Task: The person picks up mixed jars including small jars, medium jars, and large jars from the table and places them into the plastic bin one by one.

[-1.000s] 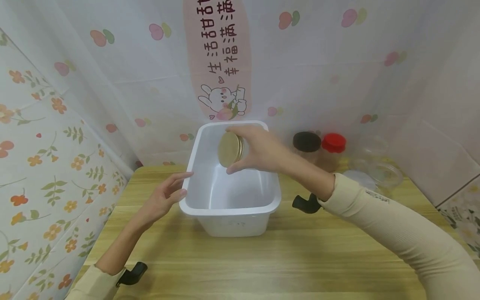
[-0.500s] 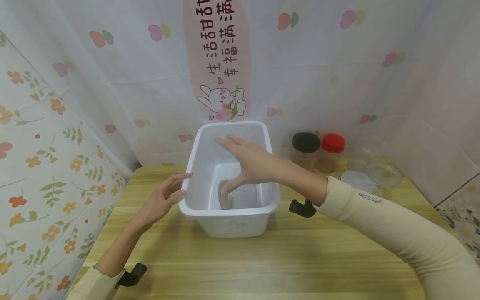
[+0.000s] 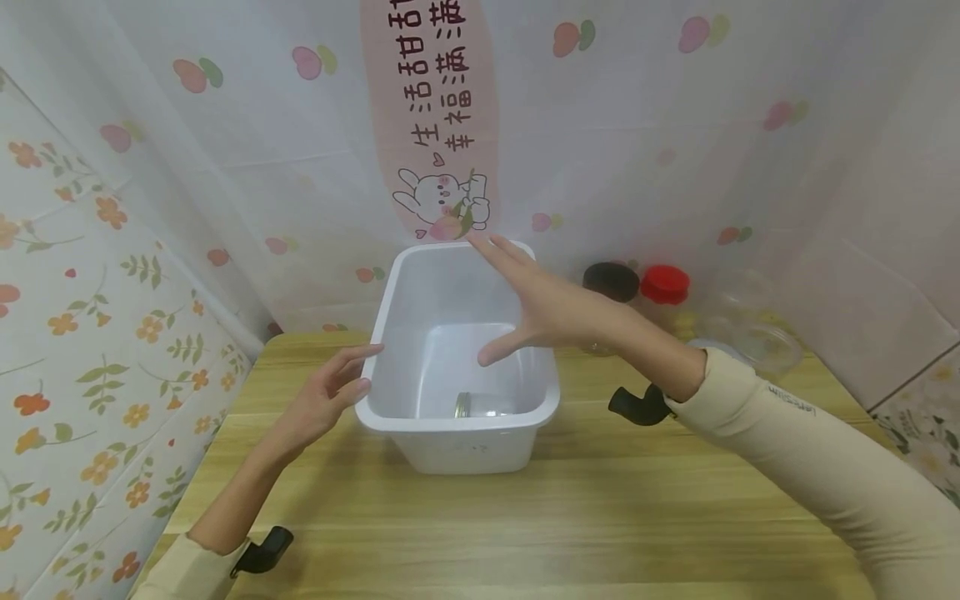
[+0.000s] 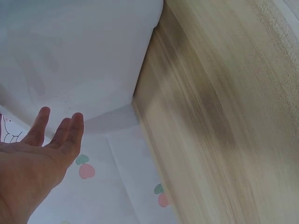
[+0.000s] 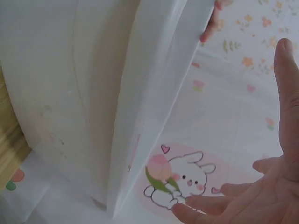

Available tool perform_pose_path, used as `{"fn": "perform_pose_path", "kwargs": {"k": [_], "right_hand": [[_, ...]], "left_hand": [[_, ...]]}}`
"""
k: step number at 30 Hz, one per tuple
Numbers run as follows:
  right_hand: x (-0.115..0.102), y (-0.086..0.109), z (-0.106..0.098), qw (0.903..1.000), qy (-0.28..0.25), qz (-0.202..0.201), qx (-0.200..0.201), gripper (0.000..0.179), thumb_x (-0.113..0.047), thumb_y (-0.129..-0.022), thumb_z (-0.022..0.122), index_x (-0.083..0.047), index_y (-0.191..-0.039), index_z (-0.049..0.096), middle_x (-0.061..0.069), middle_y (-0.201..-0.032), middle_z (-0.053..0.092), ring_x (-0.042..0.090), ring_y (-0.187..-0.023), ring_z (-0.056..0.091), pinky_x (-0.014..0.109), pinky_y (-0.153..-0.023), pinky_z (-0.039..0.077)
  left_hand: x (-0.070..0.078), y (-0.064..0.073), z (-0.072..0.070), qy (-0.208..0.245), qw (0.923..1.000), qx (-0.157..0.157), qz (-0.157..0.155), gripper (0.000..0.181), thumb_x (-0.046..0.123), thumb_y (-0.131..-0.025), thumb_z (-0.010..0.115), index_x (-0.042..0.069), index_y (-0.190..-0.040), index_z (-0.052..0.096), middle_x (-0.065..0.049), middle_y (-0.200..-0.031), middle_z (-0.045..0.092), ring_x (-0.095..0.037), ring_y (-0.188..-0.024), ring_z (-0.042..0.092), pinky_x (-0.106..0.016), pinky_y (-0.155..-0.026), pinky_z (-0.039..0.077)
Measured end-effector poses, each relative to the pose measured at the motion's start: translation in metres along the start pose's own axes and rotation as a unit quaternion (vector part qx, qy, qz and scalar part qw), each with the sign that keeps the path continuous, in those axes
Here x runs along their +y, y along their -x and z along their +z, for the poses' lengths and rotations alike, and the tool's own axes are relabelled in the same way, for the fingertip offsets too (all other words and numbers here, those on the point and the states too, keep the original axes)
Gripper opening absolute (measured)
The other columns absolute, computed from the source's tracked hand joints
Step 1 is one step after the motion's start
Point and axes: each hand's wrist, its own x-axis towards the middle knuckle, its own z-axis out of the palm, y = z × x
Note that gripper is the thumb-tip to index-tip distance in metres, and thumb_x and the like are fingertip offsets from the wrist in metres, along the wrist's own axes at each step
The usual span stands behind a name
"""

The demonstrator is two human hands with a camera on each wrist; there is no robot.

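Observation:
A deep white plastic tub (image 3: 468,450) stands on the wooden table. Inside it, near the front wall, a clear jar (image 3: 491,406) with a gold lid (image 3: 462,406) lies on its side, partly hidden by the tub's rim. My left hand (image 3: 327,402) rests its fingertips at the tub's left rim; the left wrist view shows these fingers (image 4: 72,135) loosely extended beside the tub wall. Above the tub's right side, my right hand (image 3: 547,304) is spread wide and holds nothing. In the right wrist view its thumb (image 5: 286,88) stands far apart from the fingers.
Behind my right forearm stand a black-lidded jar (image 3: 611,282) and a red-lidded jar (image 3: 665,285). Several clear containers (image 3: 765,346) sit farther right on the table (image 3: 450,533). A printed curtain (image 3: 637,125) hangs close behind the tub.
My right hand has let go of the gold-lidded jar, which went down into the tub and now lies on its side. The hand has risen and moved right; the left hand stays put.

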Motion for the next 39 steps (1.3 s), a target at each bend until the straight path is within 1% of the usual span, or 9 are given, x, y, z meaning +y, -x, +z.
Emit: {"fn": "perform_pose_path", "kwargs": {"k": [4, 7, 13, 17, 23, 27, 31, 34, 39], "right_hand": [[0.006, 0.005, -0.005, 1.0000, 0.001, 0.005, 0.003, 0.130, -0.054, -0.065, 0.094, -0.037, -0.164, 0.010, 0.000, -0.168, 0.006, 0.024, -0.151, 0.012, 0.060, -0.110, 0.029], [0.011, 0.009, -0.007, 0.9999, -0.003, 0.007, 0.009, 0.124, -0.051, -0.067, 0.093, -0.033, -0.164, 0.017, -0.004, -0.167, 0.016, 0.019, -0.150, 0.017, 0.056, -0.112, 0.028], [0.024, 0.015, -0.012, 0.9988, 0.016, -0.009, 0.045, 0.092, -0.044, -0.076, 0.090, -0.016, -0.153, 0.048, 0.004, -0.151, 0.049, 0.028, -0.131, 0.053, 0.052, -0.099, 0.046], [0.038, 0.019, -0.012, 0.9966, -0.023, -0.028, 0.075, 0.076, -0.030, -0.078, 0.091, -0.010, -0.144, 0.058, 0.008, -0.141, 0.059, 0.029, -0.117, 0.063, 0.047, -0.091, 0.053], [0.055, 0.030, -0.013, 0.9897, -0.079, -0.047, 0.110, 0.059, -0.018, -0.080, 0.090, -0.007, -0.133, 0.066, 0.010, -0.128, 0.067, 0.033, -0.110, 0.067, 0.045, -0.088, 0.055], [0.064, 0.036, -0.016, 0.9875, -0.088, -0.050, 0.121, 0.053, -0.016, -0.079, 0.090, -0.011, -0.128, 0.069, 0.005, -0.123, 0.069, 0.028, -0.107, 0.068, 0.047, -0.088, 0.055], [0.071, 0.039, -0.017, 0.9866, -0.101, -0.056, 0.115, 0.054, -0.011, -0.080, 0.089, -0.012, -0.129, 0.068, 0.005, -0.123, 0.069, 0.025, -0.107, 0.068, 0.048, -0.089, 0.054], [0.076, 0.042, -0.018, 0.9871, -0.099, -0.056, 0.113, 0.057, -0.009, -0.079, 0.089, -0.011, -0.131, 0.067, 0.008, -0.125, 0.068, 0.027, -0.108, 0.068, 0.047, -0.087, 0.054], [0.081, 0.046, -0.019, 0.9885, -0.090, -0.049, 0.111, 0.058, -0.011, -0.079, 0.089, -0.010, -0.133, 0.066, 0.008, -0.125, 0.068, 0.027, -0.107, 0.068, 0.045, -0.086, 0.055]], "left_hand": [[0.000, 0.000, 0.000, 0.000, 1.0000, -0.001, -0.001, 0.044, 0.009, -0.106, 0.053, 0.010, -0.149, 0.047, -0.017, -0.158, 0.036, -0.044, -0.141, 0.035, -0.064, -0.100, 0.038], [0.000, 0.000, 0.000, 0.003, 1.0000, -0.002, 0.001, 0.044, 0.009, -0.106, 0.053, 0.009, -0.149, 0.047, -0.017, -0.158, 0.037, -0.044, -0.141, 0.035, -0.063, -0.100, 0.038], [-0.002, 0.000, 0.000, 0.007, 1.0000, -0.001, 0.001, 0.044, 0.009, -0.105, 0.053, 0.006, -0.149, 0.045, -0.016, -0.157, 0.038, -0.044, -0.141, 0.035, -0.065, -0.100, 0.036], [-0.002, 0.000, 0.001, 0.005, 1.0000, 0.001, 0.002, 0.044, 0.009, -0.105, 0.053, 0.007, -0.149, 0.046, -0.017, -0.157, 0.039, -0.045, -0.140, 0.036, -0.066, -0.100, 0.036], [-0.003, 0.000, 0.002, 0.009, 0.9999, -0.001, 0.006, 0.044, 0.008, -0.106, 0.051, 0.011, -0.150, 0.046, -0.021, -0.156, 0.038, -0.046, -0.139, 0.038, -0.067, -0.099, 0.036], [-0.002, 0.000, 0.002, 0.007, 1.0000, -0.002, 0.006, 0.044, 0.008, -0.106, 0.050, 0.010, -0.150, 0.045, -0.021, -0.156, 0.037, -0.047, -0.138, 0.038, -0.067, -0.099, 0.036], [-0.002, 0.000, 0.002, 0.008, 1.0000, -0.002, 0.004, 0.044, 0.008, -0.106, 0.050, 0.010, -0.150, 0.045, -0.021, -0.156, 0.037, -0.047, -0.139, 0.038, -0.066, -0.099, 0.036], [-0.001, -0.001, 0.002, 0.007, 1.0000, -0.003, 0.000, 0.044, 0.009, -0.106, 0.051, 0.011, -0.150, 0.045, -0.020, -0.157, 0.037, -0.046, -0.139, 0.038, -0.065, -0.100, 0.036], [0.000, -0.001, 0.002, 0.009, 0.9999, -0.003, -0.004, 0.044, 0.008, -0.106, 0.051, 0.010, -0.150, 0.045, -0.019, -0.157, 0.037, -0.044, -0.139, 0.038, -0.065, -0.100, 0.035]]}}
